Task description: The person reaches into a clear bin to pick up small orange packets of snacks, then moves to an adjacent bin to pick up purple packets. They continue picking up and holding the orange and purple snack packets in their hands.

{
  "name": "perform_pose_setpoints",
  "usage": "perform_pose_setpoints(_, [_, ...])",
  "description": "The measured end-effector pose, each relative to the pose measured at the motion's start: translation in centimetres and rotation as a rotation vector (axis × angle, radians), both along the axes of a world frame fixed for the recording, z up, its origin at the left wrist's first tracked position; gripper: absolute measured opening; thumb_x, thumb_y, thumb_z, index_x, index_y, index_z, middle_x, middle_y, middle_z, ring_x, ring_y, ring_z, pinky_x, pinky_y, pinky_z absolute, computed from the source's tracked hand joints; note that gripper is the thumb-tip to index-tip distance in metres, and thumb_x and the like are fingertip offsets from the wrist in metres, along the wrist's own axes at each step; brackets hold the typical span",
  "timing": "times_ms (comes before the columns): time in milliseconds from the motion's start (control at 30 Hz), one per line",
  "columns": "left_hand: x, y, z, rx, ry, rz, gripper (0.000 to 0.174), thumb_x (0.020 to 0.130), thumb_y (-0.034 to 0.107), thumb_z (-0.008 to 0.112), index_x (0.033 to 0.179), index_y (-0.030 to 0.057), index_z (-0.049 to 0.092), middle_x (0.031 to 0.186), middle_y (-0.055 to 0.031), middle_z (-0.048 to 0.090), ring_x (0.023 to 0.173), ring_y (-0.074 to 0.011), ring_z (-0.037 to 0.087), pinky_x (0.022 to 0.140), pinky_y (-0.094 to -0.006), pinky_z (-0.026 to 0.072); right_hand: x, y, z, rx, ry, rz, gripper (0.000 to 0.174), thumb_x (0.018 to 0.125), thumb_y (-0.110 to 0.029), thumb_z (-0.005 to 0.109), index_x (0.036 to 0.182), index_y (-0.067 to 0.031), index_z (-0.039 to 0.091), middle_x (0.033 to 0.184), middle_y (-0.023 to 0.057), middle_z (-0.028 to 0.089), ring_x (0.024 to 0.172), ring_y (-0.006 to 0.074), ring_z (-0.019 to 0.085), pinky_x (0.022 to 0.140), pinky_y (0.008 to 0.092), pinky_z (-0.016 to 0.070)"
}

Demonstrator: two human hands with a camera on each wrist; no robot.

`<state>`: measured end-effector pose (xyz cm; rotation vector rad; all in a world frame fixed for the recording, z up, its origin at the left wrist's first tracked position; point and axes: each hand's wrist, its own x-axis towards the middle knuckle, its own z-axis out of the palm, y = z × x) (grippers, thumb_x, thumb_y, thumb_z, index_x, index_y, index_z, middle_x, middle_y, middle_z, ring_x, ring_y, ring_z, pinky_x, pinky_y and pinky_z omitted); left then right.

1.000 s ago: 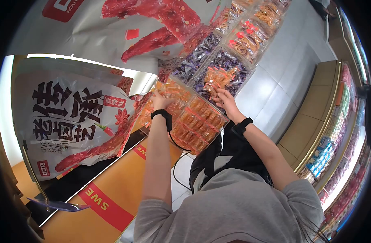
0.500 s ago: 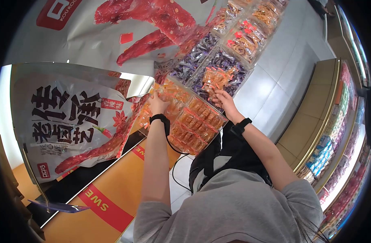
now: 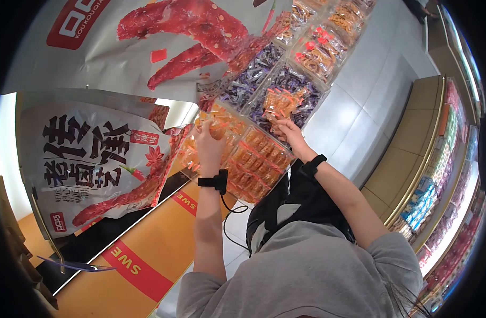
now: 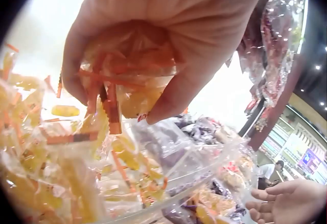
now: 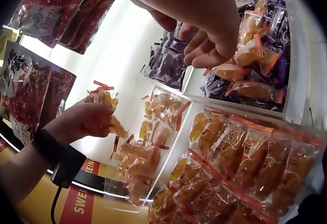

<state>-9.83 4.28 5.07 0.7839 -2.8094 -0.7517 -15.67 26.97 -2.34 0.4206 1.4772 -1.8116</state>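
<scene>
Left hand [image 3: 208, 142] has drawn back from the near bin [image 4: 173, 183] clutching a fistful of orange packets [image 4: 127, 75] just above it, right hand [image 3: 288, 130] hovers loose and empty over the purple bin [image 3: 309, 95], and that slippery overfull bunch could shed a few onto the floor [image 3: 354, 116].

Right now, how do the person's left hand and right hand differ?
The left hand grips a bunch of small clear packets of yellow-orange snacks; the right hand holds nothing, its fingers loosely curled. The left hand is by the clear bin of orange packets; the right hand is by the purple packets. Both wear black wrist straps.
</scene>
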Motion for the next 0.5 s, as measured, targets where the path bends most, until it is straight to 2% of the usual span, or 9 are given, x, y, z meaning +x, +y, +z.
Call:
perform_pose_setpoints(100, [-1.1, 3.4, 2.8, 0.107, 0.043, -0.085, 0.047, 0.060, 0.008, 0.066, 0.104, 0.0091, 0.049, 0.109, -0.0154, 0.035, 0.088, -0.0267, 0.048, 0.076, -0.0363, 0.0429, 0.0, 0.2, -0.4, -0.056, -0.012, 0.015, 0.024, 0.089, -0.022, 0.041, 0.106, -0.0064, 0.047, 0.102, 0.0056, 0.051, 0.095, 0.0156, 0.049, 0.080, 0.0304, 0.0398])
perform_pose_setpoints(167, [-1.9, 6.0, 3.5, 0.087, 0.174, -0.185, 0.045, 0.057, 0.007, 0.068, 0.100, 0.0112, 0.051, 0.102, -0.0146, 0.038, 0.092, -0.0327, 0.045, 0.076, -0.0396, 0.0414, -0.1, 0.4, 0.1, -0.189, -0.073, -0.006, 0.031, 0.089, -0.030, 0.039, 0.110, -0.0074, 0.044, 0.104, 0.0059, 0.049, 0.098, 0.0162, 0.047, 0.080, 0.0316, 0.0407])
perform_pose_setpoints(200, [-2.5, 7.2, 4.0, 0.091, 0.180, -0.181, 0.045, 0.057, 0.007, 0.068, 0.100, 0.0112, 0.051, 0.102, -0.0146, 0.038, 0.092, -0.0327, 0.045, 0.076, -0.0396, 0.0414, -0.3, 0.5, 0.2, -0.184, -0.068, -0.002, 0.031, 0.089, -0.030, 0.039, 0.110, -0.0074, 0.044, 0.104, 0.0059, 0.049, 0.098, 0.0162, 0.047, 0.080, 0.0316, 0.0407])
perform_pose_setpoints(267, [-3.6, 9.4, 4.7, 0.032, 0.102, -0.365, 0.045, 0.059, 0.008, 0.067, 0.101, 0.0102, 0.051, 0.104, -0.0153, 0.037, 0.091, -0.0327, 0.046, 0.075, -0.0389, 0.0425, -0.6, 0.7, 0.5, -0.336, -0.121, -0.008, 0.041, 0.089, -0.038, 0.035, 0.115, -0.0078, 0.040, 0.108, 0.0062, 0.048, 0.101, 0.0176, 0.045, 0.082, 0.0332, 0.0413])
perform_pose_setpoints(300, [-4.3, 10.4, 4.0, 0.034, 0.106, -0.356, 0.045, 0.059, 0.008, 0.067, 0.101, 0.0102, 0.051, 0.104, -0.0153, 0.037, 0.091, -0.0327, 0.046, 0.075, -0.0389, 0.0425, -0.6, 0.7, -0.1, -0.360, -0.125, -0.039, 0.050, 0.088, -0.045, 0.031, 0.121, -0.0075, 0.034, 0.112, 0.0066, 0.047, 0.102, 0.0196, 0.045, 0.083, 0.0349, 0.0411])
perform_pose_setpoints(333, [-5.1, 11.3, 2.6, 0.088, 0.113, -0.404, 0.046, 0.058, 0.008, 0.067, 0.102, 0.0105, 0.051, 0.103, -0.0156, 0.037, 0.091, -0.0340, 0.046, 0.074, -0.0396, 0.0426, -0.7, 0.8, 0.1, -0.358, -0.124, -0.029, 0.050, 0.088, -0.045, 0.031, 0.121, -0.0075, 0.034, 0.112, 0.0066, 0.047, 0.102, 0.0196, 0.045, 0.083, 0.0349, 0.0411])
perform_pose_setpoints(400, [-6.5, 12.7, 0.1, 0.140, 0.122, -0.442, 0.047, 0.058, 0.008, 0.067, 0.102, 0.0109, 0.051, 0.103, -0.0159, 0.037, 0.090, -0.0352, 0.046, 0.074, -0.0402, 0.0427, -0.8, 1.0, 0.5, -0.433, -0.082, -0.173, 0.054, 0.088, -0.048, 0.027, 0.123, -0.0073, 0.031, 0.115, 0.0075, 0.045, 0.103, 0.0214, 0.045, 0.085, 0.0374, 0.0408])
perform_pose_setpoints(500, [-8.5, 13.9, -3.1, 0.242, 0.062, -0.471, 0.049, 0.057, 0.009, 0.068, 0.103, 0.0108, 0.050, 0.104, -0.0161, 0.036, 0.092, -0.0370, 0.045, 0.076, -0.0410, 0.0422, -1.1, 1.8, 0.0, -0.360, -0.086, -0.272, 0.056, 0.087, -0.050, 0.025, 0.125, -0.0081, 0.028, 0.119, 0.0067, 0.040, 0.100, 0.0247, 0.047, 0.085, 0.0400, 0.0404])
